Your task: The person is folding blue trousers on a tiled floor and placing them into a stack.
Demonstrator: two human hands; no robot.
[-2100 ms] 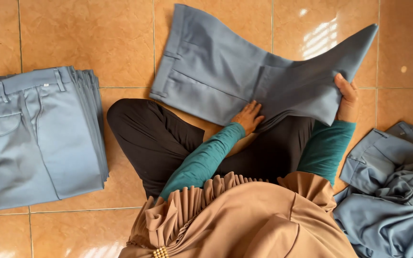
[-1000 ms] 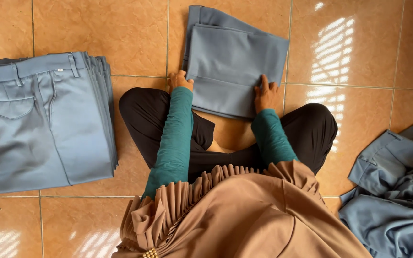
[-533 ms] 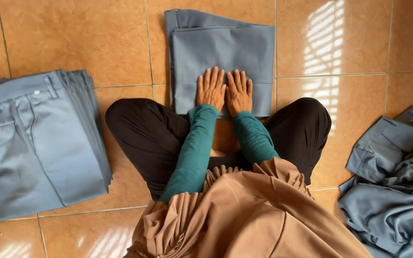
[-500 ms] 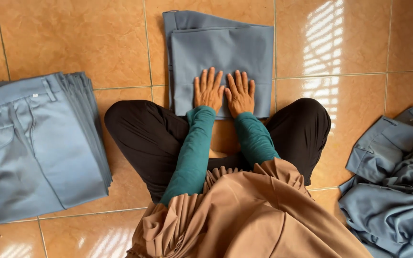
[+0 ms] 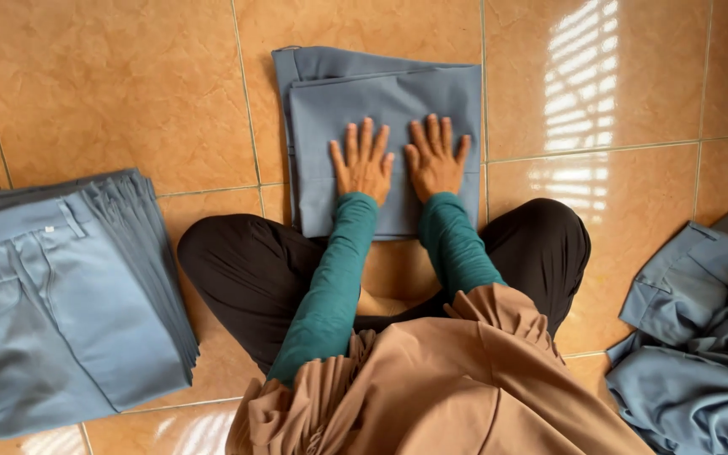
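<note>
Pressing folded trousers | left hand, right hand fingers spread | loose pile cropped

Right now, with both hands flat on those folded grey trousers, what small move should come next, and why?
Probably lift the folded grey-blue trousers onto the stack of folded grey-blue trousers at the left: left hand and right hand lie flat, the fold looks finished.

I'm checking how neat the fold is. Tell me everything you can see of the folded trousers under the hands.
The folded trousers are grey-blue, of smooth woven-looking cloth, folded into a flat, roughly square packet with layered edges showing at the top and left. They lie on the orange tiled floor in front of the person's crossed legs. The left hand and right hand press flat on them side by side, fingers spread. Few creases show.
</note>
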